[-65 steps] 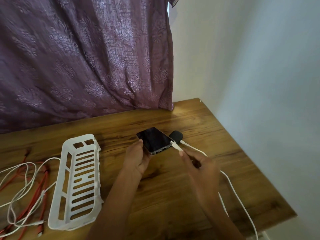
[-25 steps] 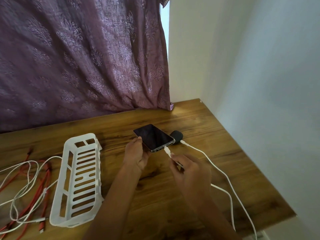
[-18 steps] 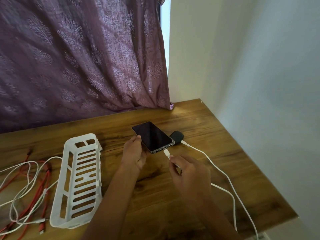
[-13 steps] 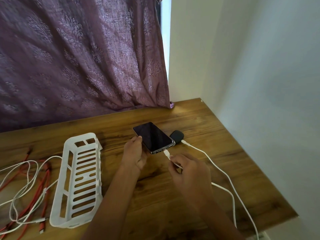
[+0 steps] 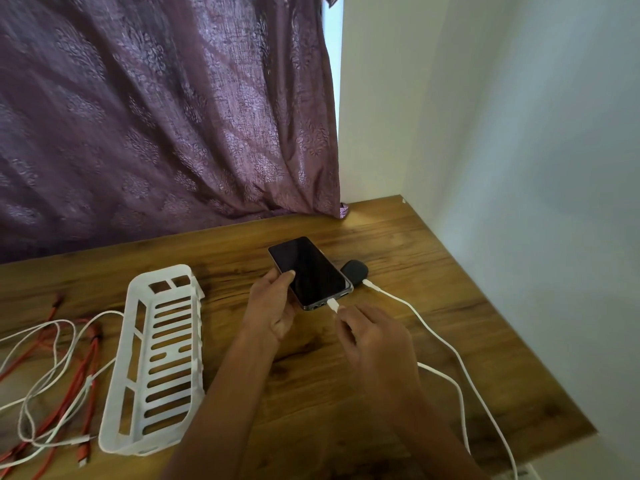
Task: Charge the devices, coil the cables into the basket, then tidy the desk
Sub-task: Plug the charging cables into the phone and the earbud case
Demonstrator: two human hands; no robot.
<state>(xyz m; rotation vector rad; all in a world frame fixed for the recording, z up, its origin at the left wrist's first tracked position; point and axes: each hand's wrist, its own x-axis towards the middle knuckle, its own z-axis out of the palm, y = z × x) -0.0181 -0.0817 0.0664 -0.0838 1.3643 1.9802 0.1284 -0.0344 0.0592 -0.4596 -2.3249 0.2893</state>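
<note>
While the right hand (image 5: 374, 337) pinches a white plug (image 5: 333, 304) btwn thumb & forefinger, other fingers curled in, the plug's tip meets the port on the phone's near short edge; can't tell if it's fully seated. The left hand (image 5: 273, 306) grips the phone (image 5: 313, 271) from its left side, thumb flat on the glass, fingers wrapped beneath.

The phone is a slim black slab w/ rounded corners, a glossy dark screen & a grey rim. It's near the desk's back right area. The plug's charging cable (image 5: 446, 375) comes out from under the right hand & runs toward the front right edge. Just beside the phone's right edge sits an earbud case (image 5: 355, 270), small, dark, pebble-shaped, w/ a second white lead (image 5: 450, 348) plugged in; that lead also trails off the front right.

Left of the left forearm lies the basket (image 5: 156, 358): long, white plastic, slotted base & walls, rounded corners. Further left there's a loose tangle of red cables (image 5: 90, 355) & a thin white cable (image 5: 104, 314), one loop reaching the basket's side.

The desk (image 5: 398, 237) is wood-grain, warm brown w/ darker streaks, matte, & fits into the room's corner. A purple curtain (image 5: 156, 116), woven w/ a floral pattern, hangs in heavy folds w/ its hem on the desk's back edge. A plain, pale, smooth wall (image 5: 519, 133) stands at right.
</note>
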